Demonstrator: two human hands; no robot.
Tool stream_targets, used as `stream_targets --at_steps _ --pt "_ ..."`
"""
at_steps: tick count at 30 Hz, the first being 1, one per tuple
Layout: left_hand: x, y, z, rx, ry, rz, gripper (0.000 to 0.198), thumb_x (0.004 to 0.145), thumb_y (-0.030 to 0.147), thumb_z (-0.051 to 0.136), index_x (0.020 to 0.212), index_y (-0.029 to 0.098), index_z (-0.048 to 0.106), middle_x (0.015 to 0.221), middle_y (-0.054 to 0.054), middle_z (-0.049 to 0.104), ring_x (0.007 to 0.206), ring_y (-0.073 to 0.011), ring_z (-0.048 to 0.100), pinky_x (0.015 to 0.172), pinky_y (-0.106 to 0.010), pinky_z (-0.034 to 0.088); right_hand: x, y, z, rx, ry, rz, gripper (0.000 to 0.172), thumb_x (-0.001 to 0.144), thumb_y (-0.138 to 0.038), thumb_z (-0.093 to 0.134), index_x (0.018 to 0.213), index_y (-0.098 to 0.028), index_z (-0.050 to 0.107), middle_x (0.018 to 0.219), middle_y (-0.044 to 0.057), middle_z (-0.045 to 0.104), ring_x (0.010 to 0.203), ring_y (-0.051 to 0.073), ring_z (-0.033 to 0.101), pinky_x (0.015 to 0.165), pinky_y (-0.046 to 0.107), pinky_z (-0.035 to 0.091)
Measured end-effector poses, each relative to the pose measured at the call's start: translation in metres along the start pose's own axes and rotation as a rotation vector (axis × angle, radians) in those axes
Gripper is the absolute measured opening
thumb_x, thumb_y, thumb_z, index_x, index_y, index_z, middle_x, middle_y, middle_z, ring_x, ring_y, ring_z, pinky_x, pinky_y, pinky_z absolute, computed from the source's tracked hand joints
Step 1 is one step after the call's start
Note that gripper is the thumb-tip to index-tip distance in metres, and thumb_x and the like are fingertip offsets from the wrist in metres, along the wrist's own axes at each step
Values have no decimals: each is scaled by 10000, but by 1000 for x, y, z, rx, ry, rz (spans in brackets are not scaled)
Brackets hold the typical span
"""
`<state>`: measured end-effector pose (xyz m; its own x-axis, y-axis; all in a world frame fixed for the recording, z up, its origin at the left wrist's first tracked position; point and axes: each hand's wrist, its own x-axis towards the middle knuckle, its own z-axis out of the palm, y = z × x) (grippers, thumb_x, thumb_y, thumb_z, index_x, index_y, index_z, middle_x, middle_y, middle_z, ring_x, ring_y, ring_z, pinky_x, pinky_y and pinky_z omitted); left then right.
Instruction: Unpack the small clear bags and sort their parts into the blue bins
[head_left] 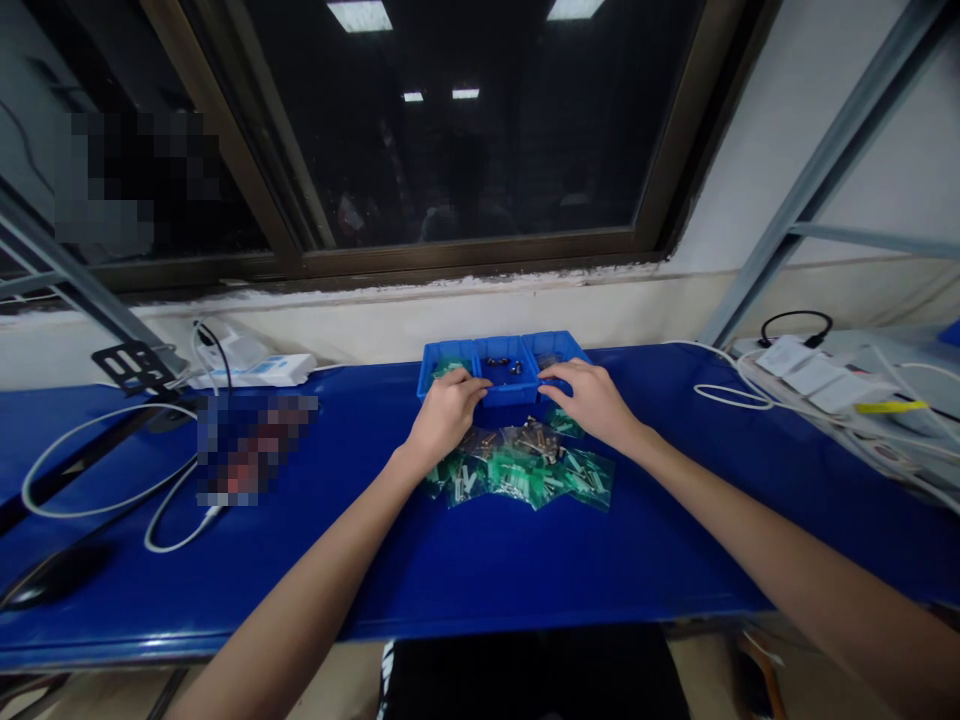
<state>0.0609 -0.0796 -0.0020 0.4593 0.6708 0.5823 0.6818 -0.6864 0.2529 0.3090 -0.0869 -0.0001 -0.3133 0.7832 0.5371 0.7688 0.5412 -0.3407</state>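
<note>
Three small blue bins stand side by side at the back of the blue table: the left bin (pixel 444 357), the middle bin (pixel 504 372) with a few small dark parts in it, and the right bin (pixel 553 349). My left hand (pixel 447 408) rests with curled fingers on the front edge between the left and middle bins. My right hand (pixel 592 396) lies over the front of the right bin, fingers bent and pointing left. Just in front of both hands lies a heap of small clear and green bags (pixel 525 462) holding metal screws.
White cables (pixel 90 500) loop across the table's left part, next to a white device (pixel 255 368) at the back. More white cable (pixel 731 392) and a power strip (pixel 814 375) lie at the right. A dark window fills the wall behind.
</note>
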Motion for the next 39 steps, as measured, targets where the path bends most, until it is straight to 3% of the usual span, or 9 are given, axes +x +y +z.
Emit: stream_targets --at_steps 3,5,8,11,18,22,30,35,39 --pt "-1 5 -3 83 14 -8 243 946 217 491 1090 175 682 917 -85 604 903 -228 599 805 -389 496 0 -7 -13 -35 -17 -41 256 894 -264 564 1111 -217 689 1069 84 706 1027 279 603 845 423 474" --pt "-2 12 -6 174 56 -17 228 934 237 523 1104 188 666 960 -91 599 958 -253 580 825 -420 482 -1 -10 -22 -78 -40 -33 206 892 -242 548 1017 -224 710 972 77 711 963 274 616 793 411 474" --pt "-3 25 -9 196 71 36 223 955 226 478 1095 186 646 972 -89 593 930 -237 569 814 -407 482 -5 -10 -30 -44 -286 -14 152 865 -240 575 895 -252 723 823 44 706 749 223 634 666 368 465" --pt "-4 35 -8 148 28 133 247 979 202 413 1089 174 633 961 -86 587 895 -211 563 814 -373 496 -12 -5 -30 -101 -433 -21 152 791 -263 659 929 -268 723 921 63 715 810 257 644 622 366 452" --pt "-7 37 -3 104 -3 132 240 975 177 410 1067 166 632 954 -79 582 901 -198 574 794 -349 533 -12 -6 -33 -197 -567 63 340 745 -343 663 1073 -256 686 1141 104 670 1005 340 605 651 395 454" --pt "-8 36 -3 100 -6 133 228 969 171 423 1060 165 632 946 -73 583 901 -192 582 788 -339 541 -9 -12 -38 -195 -607 28 305 757 -265 586 1053 -225 647 1107 105 665 949 299 615 623 352 421" --pt "-9 36 -1 101 -23 147 224 964 165 426 1042 159 636 940 -72 591 888 -191 588 773 -343 547 -8 -21 -42 -278 -523 16 149 808 -168 490 918 -209 583 836 75 666 690 214 592 521 305 304" --pt "-9 38 -1 95 -36 130 229 971 179 420 1068 167 627 949 -72 595 909 -198 597 768 -345 549 -8 -20 -46 -297 -363 27 177 883 -177 451 946 -210 612 769 70 663 630 198 589 519 302 299" --pt "-9 42 0 41 -39 106 222 983 219 434 1147 171 576 1003 -71 603 948 -201 608 786 -344 557 -7 -23 -47 -248 -211 2 192 911 -185 449 974 -216 628 833 69 699 693 216 637 560 317 371"
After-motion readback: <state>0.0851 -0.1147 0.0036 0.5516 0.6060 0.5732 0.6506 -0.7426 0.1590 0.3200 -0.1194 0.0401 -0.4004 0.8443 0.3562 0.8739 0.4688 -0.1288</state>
